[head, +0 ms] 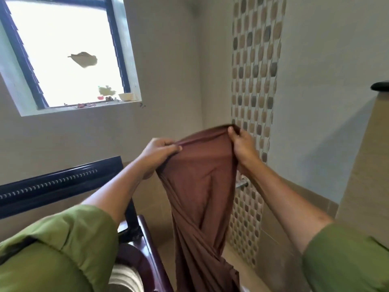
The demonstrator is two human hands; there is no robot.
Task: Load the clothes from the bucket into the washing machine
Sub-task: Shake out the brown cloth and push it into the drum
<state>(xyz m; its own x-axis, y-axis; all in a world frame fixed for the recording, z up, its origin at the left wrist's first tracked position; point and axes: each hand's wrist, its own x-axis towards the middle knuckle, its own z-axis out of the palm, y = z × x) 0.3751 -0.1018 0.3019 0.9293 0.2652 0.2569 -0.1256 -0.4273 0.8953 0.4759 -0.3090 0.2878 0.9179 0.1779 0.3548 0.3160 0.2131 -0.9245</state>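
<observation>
While both hands are holding it up high in front of the wall, the brown cloth (202, 186) is hanging down long and twisting near its bottom. It is looking soft, thin and floppy, and probably light, so it is likely going to bunch up and drop easily. The top edge is a good place to hold it, and that is where the hands are. The washing machine (134, 260) is sitting low on the left, with its dark lid (52, 184) standing open. I cannot tell what is lying inside it. The bucket is not showing at all. The left hand (157, 154) is pinching the top edge with curled fingers. The right hand (242, 144) is gripping the other side, thumb on top.
</observation>
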